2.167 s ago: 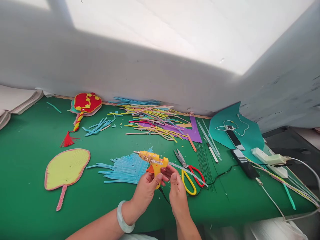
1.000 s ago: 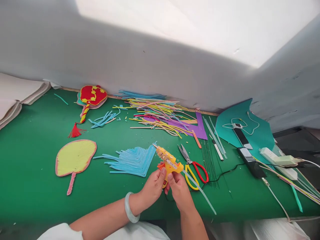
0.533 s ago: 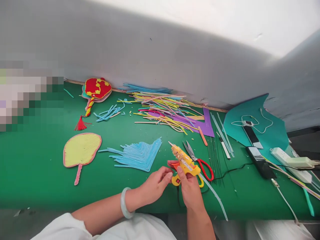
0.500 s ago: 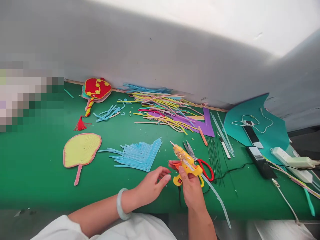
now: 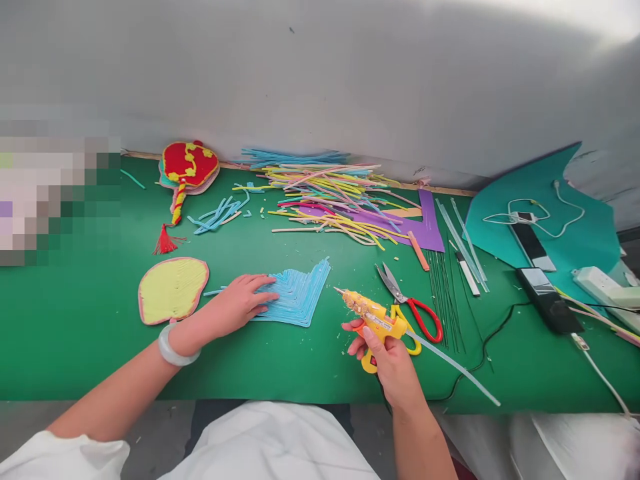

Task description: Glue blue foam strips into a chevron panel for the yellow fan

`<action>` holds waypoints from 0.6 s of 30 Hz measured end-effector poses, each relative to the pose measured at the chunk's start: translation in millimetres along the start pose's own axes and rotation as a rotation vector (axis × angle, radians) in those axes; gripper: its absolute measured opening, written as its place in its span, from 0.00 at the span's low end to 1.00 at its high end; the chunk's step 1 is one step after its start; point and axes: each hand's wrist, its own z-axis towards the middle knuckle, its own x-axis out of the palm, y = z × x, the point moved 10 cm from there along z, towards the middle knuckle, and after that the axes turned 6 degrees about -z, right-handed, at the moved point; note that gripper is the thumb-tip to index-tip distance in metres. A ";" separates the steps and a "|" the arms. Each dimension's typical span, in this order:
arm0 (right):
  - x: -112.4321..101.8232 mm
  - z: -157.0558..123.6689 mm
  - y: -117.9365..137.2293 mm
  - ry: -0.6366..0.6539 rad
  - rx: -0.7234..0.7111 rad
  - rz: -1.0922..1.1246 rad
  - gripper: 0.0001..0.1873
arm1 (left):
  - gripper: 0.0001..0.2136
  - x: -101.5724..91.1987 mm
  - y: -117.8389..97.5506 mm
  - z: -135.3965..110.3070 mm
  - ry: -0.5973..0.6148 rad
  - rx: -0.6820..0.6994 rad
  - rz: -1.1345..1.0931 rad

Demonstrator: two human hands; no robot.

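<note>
My right hand (image 5: 387,363) grips a yellow hot glue gun (image 5: 375,317), its nozzle pointing up and left, with a long clear glue stick trailing from its back. My left hand (image 5: 245,303) lies with spread fingers over the left part of a blue piece (image 5: 300,293) made of pipe cleaners set side by side in a V pattern. Scissors (image 5: 407,300) with red and yellow handles lie just behind the glue gun. A yellow fan shape (image 5: 173,291) with a pink edge rests left of my left hand; my forearm hides its handle.
Loose pipe cleaners (image 5: 325,193) are heaped at the back over a purple sheet (image 5: 433,223). A red fan (image 5: 190,167) with a tassel lies back left. To the right are thin wires (image 5: 445,300), glue sticks (image 5: 463,240), a black power bank (image 5: 547,300) and a power strip (image 5: 605,290).
My left hand has moved left from beside the glue gun onto the blue piece. The glue gun, still in my right hand, has turned slightly and shifted right. The view has shifted.
</note>
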 end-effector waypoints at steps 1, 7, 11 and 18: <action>-0.3 0.3 -0.6 -0.005 0.003 -0.001 0.24 | 0.15 0.7 -1.6 0.2 -0.003 -0.007 0.017; 4.8 10.5 -2.5 0.048 -0.012 -0.028 0.26 | 0.16 5.8 -17.2 -2.0 -0.073 -0.123 0.188; 11.8 14.2 -2.0 0.062 0.017 0.008 0.26 | 0.15 7.5 -31.3 -13.3 -0.163 -0.298 0.325; 33.8 12.8 -8.9 0.141 0.127 -0.047 0.30 | 0.13 4.7 -47.3 -8.1 -0.140 -0.407 0.392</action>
